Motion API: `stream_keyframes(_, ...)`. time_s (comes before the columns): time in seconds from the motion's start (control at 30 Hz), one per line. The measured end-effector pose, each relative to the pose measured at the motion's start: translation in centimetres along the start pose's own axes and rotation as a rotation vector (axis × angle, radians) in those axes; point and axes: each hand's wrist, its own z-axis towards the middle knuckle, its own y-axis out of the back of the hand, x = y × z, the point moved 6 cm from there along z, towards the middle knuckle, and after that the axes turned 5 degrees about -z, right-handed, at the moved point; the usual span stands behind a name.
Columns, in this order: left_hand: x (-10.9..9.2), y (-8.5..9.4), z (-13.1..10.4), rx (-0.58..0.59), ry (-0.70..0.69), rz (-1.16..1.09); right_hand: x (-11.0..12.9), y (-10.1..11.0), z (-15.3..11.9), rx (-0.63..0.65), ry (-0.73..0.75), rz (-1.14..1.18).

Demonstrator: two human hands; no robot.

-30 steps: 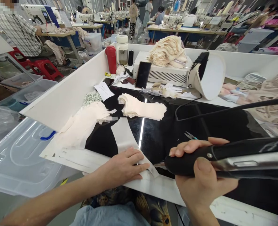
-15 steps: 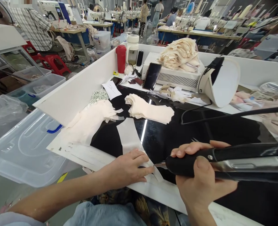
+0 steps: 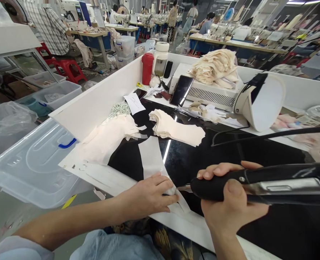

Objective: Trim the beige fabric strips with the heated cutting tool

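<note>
My right hand (image 3: pixel 228 198) is wrapped round the handle of a black and silver corded tool that looks like an iron (image 3: pixel 279 184). Its narrow metal tip points left and meets the edge of a pale fabric piece (image 3: pixel 152 155). That piece lies lengthwise on the glossy black surface, reaching the white front edge. My left hand (image 3: pixel 154 193) is on its near end, fingers curled with pale material between thumb and fingers. Beyond are a stack of cream fabric pieces (image 3: pixel 177 128) and, on the left, a larger pile of cream pieces (image 3: pixel 105 139).
Along the back stand a red flask (image 3: pixel 147 69), a clear bottle (image 3: pixel 160 59), a phone (image 3: pixel 182 90) and a white box (image 3: pixel 211 95) bearing folded cloth. A white lamp shade (image 3: pixel 265 101) stands right. A black cord (image 3: pixel 270 134) crosses the surface. A clear plastic bin lid (image 3: pixel 40 166) lies left.
The view has shifted slightly, so the background sits further right. The fingers of my left hand have lifted and curled a little at the fabric. The tool has hardly moved.
</note>
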Motion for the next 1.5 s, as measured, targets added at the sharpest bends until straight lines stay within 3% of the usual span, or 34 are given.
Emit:
stream_keyframes(0.3, 0.0, -0.3, -0.3, 0.062, -0.018, 0.055, -0.8, -0.8, 0.3, 0.021, -0.021, 0.098)
stream_keyframes(0.6, 0.5, -0.2, -0.8, 0.068, 0.026, -0.034, -2.7, -1.8, 0.0, 0.113, -0.036, 0.153)
stream_keyframes(1.5, 0.2, -0.1, -2.1, 0.04, 0.047, -0.031, -3.0, -2.6, -0.6, 0.139, -0.045, 0.142)
